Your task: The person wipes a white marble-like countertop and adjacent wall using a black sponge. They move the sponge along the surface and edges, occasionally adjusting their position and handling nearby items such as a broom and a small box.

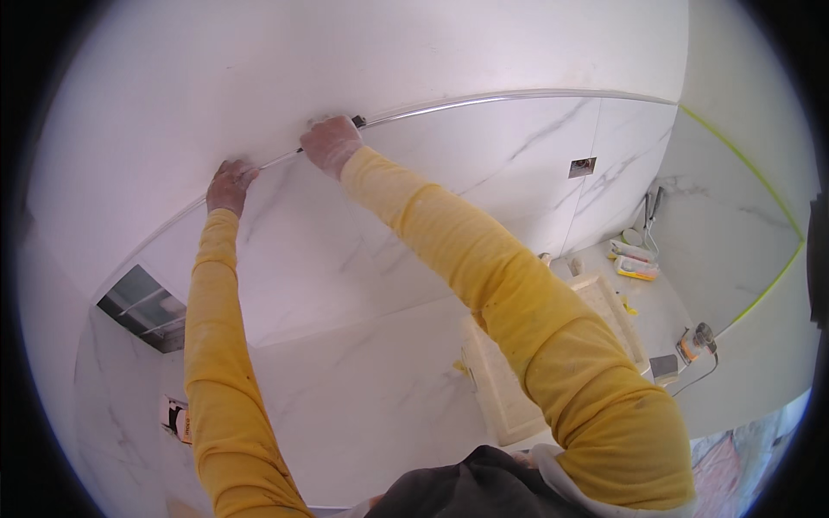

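Observation:
Both my arms, in dusty yellow sleeves, reach up to a shiny metal trim strip [484, 102] running along the top of white marbled wall tiles [484, 173]. My right hand [332, 145] is closed around a slim tool with black ends [358, 122], held against the strip. The hand covers the tool's middle, so its exact kind is hidden. To the left of it, my left hand [231, 186] rests at the same edge, fingers curled together; what they pinch, if anything, is too small to make out. White dust coats both hands. Above the strip lies plain white wall [414, 52].
An electrical box [582, 167] sits in the tiles. Roller handles [652, 216], yellow-and-white packages [636, 268] and a corded power tool [696, 342] stand at right, near a cream moulded panel [509, 406]. Green tape [760, 186] edges the right wall. A recessed opening [142, 306] is at left.

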The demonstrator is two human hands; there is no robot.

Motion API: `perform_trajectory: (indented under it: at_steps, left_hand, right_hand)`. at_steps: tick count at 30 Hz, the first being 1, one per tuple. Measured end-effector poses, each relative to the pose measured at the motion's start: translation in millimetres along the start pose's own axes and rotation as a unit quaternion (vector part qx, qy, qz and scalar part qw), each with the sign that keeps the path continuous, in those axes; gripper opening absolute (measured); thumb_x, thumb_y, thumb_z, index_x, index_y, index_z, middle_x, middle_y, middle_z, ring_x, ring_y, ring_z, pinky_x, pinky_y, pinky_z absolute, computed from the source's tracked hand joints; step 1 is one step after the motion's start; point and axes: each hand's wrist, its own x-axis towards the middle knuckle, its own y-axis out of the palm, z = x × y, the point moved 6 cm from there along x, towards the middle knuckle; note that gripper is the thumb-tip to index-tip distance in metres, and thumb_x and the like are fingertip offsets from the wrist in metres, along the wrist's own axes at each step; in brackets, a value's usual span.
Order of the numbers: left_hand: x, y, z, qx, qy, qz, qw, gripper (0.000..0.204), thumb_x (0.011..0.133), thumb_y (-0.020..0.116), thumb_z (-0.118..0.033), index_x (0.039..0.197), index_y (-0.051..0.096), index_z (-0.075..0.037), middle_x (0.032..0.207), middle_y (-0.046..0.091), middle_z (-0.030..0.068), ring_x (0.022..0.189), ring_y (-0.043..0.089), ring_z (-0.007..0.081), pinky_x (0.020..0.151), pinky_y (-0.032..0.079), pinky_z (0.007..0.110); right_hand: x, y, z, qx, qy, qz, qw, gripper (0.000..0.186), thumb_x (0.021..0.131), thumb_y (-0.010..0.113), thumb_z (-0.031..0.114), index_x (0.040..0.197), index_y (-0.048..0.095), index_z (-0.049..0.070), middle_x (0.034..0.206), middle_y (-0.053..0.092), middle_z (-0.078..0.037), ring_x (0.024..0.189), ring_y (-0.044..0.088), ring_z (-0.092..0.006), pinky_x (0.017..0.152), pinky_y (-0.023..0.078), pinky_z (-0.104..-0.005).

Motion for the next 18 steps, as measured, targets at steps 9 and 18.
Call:
perform_trajectory:
  at_steps: [9, 18]
  left_hand:
    - [-4, 0, 15, 0.061, -0.092, 0.024, 0.994, 0.06, 0.086, 0.068, -0.057, 0.124, 0.066, -0.011, 0.128, 0.062, 0.0106, 0.123, 0.056, 0.0297, 0.102, 0.047, 0.041]
    - [1, 5, 6, 0.02, -0.074, -0.016, 0.997, 0.059, 0.084, 0.077, -0.044, 0.124, 0.063, -0.002, 0.118, 0.065, 0.0134, 0.107, 0.064, 0.031, 0.093, 0.05, 0.039]
  right_hand:
    - [-166, -26, -324, -0.038, 0.182, 0.01, 0.983, 0.026, 0.098, 0.052, 0.026, 0.114, 0.072, 0.027, 0.108, 0.071, -0.003, 0.099, 0.068, -0.026, 0.087, 0.055, -0.0412]
    - [-160, -20, -303, -0.041, 0.122, 0.02, 0.991, 0.025, 0.097, 0.058, 0.033, 0.116, 0.071, 0.023, 0.111, 0.068, -0.002, 0.105, 0.064, -0.0245, 0.092, 0.053, -0.0391]
